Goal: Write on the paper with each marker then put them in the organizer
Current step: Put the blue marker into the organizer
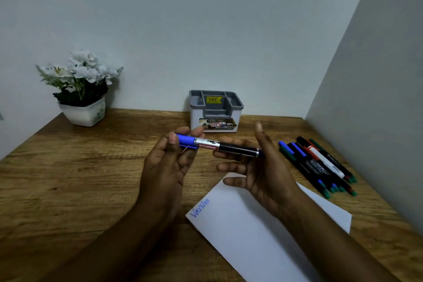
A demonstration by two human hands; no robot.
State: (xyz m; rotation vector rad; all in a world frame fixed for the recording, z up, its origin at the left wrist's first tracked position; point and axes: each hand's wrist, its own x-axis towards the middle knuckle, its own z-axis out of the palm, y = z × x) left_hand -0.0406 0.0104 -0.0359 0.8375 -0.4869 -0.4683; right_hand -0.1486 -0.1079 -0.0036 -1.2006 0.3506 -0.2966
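Left hand (167,167) pinches the blue cap end of the marker (229,147), held level between both hands. Right hand (263,171) is loose, thumb up; the barrel seems to rest on its fingers. Paper (229,224) lies below the right hand.

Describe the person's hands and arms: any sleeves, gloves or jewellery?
The left hand and the right hand are bare: no gloves, no rings. The left forearm and right forearm are bare too, with no sleeve, watch or bracelet in view.
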